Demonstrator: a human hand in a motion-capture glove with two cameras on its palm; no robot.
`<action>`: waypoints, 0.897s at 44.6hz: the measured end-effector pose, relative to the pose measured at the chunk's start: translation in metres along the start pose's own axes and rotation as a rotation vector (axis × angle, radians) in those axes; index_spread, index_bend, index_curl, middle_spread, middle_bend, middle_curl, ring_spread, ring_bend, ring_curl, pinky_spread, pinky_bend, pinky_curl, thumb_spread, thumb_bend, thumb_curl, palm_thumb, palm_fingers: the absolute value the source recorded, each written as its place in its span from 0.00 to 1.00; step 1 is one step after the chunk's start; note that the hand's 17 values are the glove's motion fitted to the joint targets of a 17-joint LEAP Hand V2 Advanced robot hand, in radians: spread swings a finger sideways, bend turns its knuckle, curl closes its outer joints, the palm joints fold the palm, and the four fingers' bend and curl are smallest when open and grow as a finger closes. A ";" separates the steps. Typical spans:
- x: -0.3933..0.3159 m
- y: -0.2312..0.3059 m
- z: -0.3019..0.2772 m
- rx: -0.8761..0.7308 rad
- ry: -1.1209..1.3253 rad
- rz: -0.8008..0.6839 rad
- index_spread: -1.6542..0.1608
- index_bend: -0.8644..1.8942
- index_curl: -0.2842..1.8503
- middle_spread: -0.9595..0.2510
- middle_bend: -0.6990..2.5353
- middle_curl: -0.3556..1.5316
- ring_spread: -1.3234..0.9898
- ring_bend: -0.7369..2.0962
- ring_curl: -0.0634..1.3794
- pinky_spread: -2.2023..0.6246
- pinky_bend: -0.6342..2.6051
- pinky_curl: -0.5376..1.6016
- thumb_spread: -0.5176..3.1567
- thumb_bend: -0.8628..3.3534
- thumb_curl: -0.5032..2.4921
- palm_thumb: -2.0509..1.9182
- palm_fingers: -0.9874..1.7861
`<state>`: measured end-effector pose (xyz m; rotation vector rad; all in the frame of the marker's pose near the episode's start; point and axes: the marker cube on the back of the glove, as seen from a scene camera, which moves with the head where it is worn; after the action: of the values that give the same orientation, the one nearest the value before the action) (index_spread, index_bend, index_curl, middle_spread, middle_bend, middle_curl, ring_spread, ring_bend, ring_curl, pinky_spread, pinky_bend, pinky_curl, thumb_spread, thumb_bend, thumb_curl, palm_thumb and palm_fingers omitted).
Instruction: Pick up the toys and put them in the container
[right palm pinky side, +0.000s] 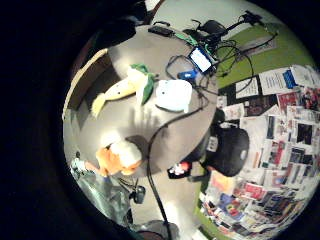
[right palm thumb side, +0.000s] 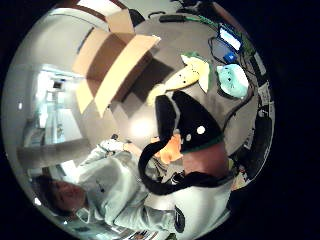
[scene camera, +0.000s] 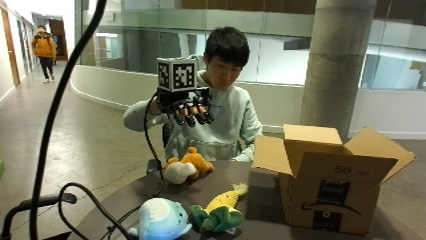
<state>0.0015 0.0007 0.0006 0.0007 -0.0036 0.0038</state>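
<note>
Black-gloved right hand (scene camera: 190, 107) hangs high, grip released, so lower it straight onto 1 toy (scene camera: 188, 167) and grab its middle.

We see a person in a pale grey-green sweatshirt (scene camera: 223, 122) (long-sleeved, with a small dark mark on the chest), the right hand (scene camera: 190, 110) in a black glove with black straps

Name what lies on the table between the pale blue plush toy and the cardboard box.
The yellow corn plush lies between the blue plush and the cardboard box, seen in the outside view.
</note>
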 end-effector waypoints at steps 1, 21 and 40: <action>0.001 0.000 0.000 0.000 -0.002 0.002 0.84 0.39 0.15 0.76 0.26 0.20 0.55 0.33 0.06 0.77 0.32 0.29 0.26 0.22 0.17 0.53 0.40; 0.051 -0.024 -0.011 -0.004 0.090 0.103 0.75 0.36 0.21 0.72 0.27 0.27 0.52 0.36 0.13 0.77 0.37 0.36 0.50 0.21 0.20 0.51 0.34; 0.127 -0.094 0.130 -0.121 -0.023 0.215 0.74 0.37 0.23 0.72 0.26 0.29 0.53 0.30 0.14 0.77 0.37 0.38 0.51 0.20 0.23 0.52 0.25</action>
<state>0.1287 -0.0931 0.1310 -0.1211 -0.0271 0.2186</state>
